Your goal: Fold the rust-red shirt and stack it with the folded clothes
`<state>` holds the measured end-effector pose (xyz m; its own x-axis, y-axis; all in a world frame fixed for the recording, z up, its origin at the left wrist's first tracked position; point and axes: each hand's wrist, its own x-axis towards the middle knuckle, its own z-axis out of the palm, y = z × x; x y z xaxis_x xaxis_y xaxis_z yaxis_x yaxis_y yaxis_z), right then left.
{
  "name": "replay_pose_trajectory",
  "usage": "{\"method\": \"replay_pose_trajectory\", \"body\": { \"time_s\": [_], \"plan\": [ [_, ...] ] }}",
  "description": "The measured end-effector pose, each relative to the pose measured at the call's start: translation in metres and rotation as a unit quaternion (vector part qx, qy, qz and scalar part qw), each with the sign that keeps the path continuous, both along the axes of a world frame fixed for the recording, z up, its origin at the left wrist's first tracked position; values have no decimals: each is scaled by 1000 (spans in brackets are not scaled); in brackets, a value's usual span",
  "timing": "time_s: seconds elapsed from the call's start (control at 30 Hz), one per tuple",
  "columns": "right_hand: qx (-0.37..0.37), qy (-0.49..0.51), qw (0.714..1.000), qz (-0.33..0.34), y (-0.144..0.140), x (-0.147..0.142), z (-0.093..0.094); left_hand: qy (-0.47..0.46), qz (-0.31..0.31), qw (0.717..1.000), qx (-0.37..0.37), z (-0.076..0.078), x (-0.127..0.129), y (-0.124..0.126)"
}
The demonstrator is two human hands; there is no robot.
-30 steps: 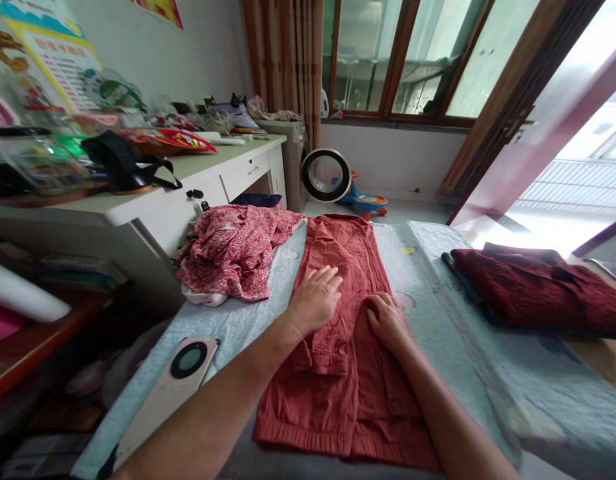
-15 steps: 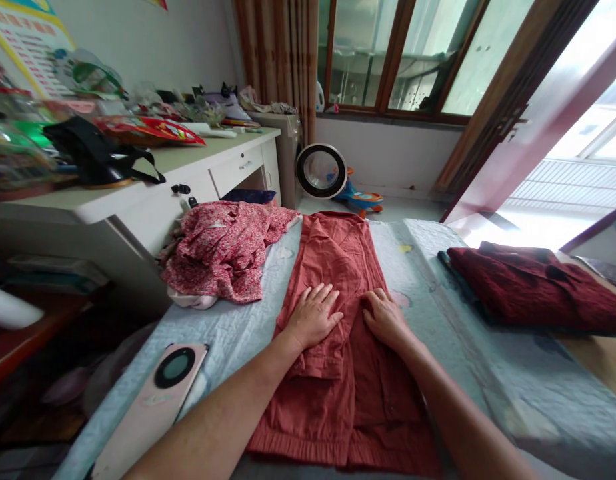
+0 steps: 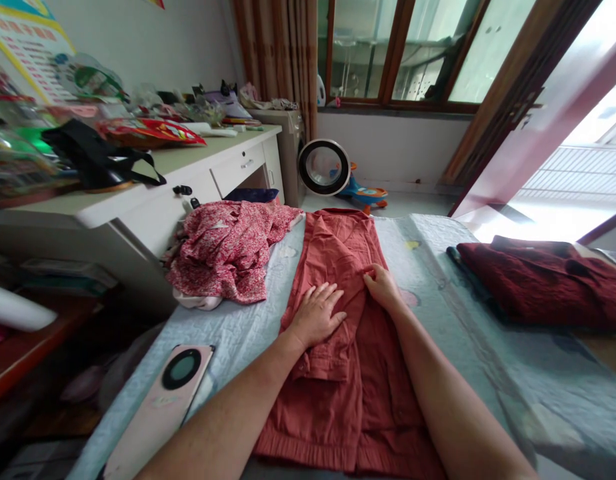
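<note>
A rust-red jacket (image 3: 333, 413) lies lengthwise on the bed, its gathered elastic hem nearest me. One sleeve with a buttoned cuff (image 3: 321, 368) is folded down along the body. My left hand (image 3: 318, 313) rests flat on this sleeve, fingers stretched out and slightly apart. On the jacket's right half, my right hand (image 3: 385, 288) has its fingers curled, with thumb and forefinger pinching the cloth near the middle. Part of the right hand's grip is hidden by its own knuckles.
A heap of pink patterned clothing (image 3: 228, 250) lies left of the jacket. A phone (image 3: 158, 407) sits face down near the left edge. Folded dark-red clothes (image 3: 543, 280) are stacked at right. A cluttered white desk (image 3: 198, 157) stands left; a washing machine's round door (image 3: 324, 167) hangs open beyond.
My right hand has moved slightly up and away from me over the jacket, its fingers now drawn into a pinch. My left hand stays flat on the sleeve. The view has shifted slightly.
</note>
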<state>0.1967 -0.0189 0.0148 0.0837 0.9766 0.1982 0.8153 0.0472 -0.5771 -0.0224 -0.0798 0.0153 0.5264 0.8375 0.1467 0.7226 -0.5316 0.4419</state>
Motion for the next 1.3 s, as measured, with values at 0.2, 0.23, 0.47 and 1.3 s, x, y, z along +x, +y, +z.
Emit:
{"method": "replay_pose_trajectory", "body": {
  "time_s": [0.2, 0.23, 0.47, 1.3],
  "plan": [
    [41, 64, 997, -4, -5, 4, -10, -5, 4, 1000, -7, 2, 0, -2],
    [40, 67, 997, -2, -5, 4, -9, -7, 4, 1000, -9, 1, 0, -2],
    [68, 113, 991, 32, -4, 3, -10, -20, -16, 997, -75, 18, -3, 9],
    [81, 71, 989, 104, 0, 6, -18, 34, -1, 994, 108, 16, -43, -117]
  ]
}}
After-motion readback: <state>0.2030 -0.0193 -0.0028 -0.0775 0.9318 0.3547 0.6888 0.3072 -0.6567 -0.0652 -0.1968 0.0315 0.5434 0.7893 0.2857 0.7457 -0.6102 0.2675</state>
